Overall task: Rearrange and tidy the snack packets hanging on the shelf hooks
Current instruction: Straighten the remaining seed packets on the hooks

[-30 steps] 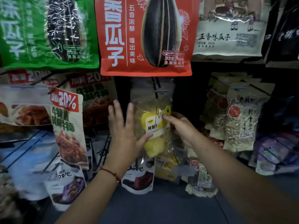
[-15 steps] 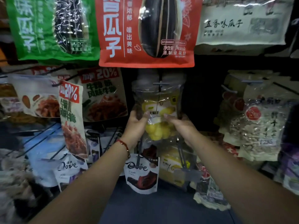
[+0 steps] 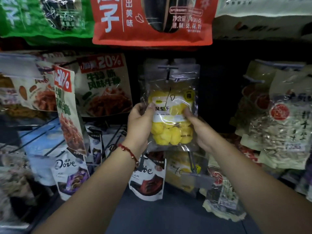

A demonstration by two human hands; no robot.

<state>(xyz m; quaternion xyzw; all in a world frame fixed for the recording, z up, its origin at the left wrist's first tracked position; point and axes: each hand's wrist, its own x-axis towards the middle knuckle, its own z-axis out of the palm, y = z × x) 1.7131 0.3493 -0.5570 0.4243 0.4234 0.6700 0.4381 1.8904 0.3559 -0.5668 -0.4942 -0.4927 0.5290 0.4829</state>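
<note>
Both hands now grip the pineapple packet on its hook

Your left hand [image 3: 140, 122], flat and open a second ago, has curled round the left edge of the clear pineapple packet [image 3: 170, 115]; your right hand [image 3: 199, 130] holds the right edge. The packet hangs squarer on its hook [image 3: 167, 70], so this one looks nearly tidied

Red cord bracelet [image 3: 130, 152] with a small bead is seen on a wrist, lower centre. Dark wire rack [image 3: 42, 137] is seen at left, bars slanted. Blank grey tag plate [image 3: 196, 180] is seen low, right of centre, at a metal prong's front end. Dark back panel [image 3: 219, 92] is exposed right of centre. Grey-blue floor [image 3: 160, 215] is seen along the bottom.
</note>
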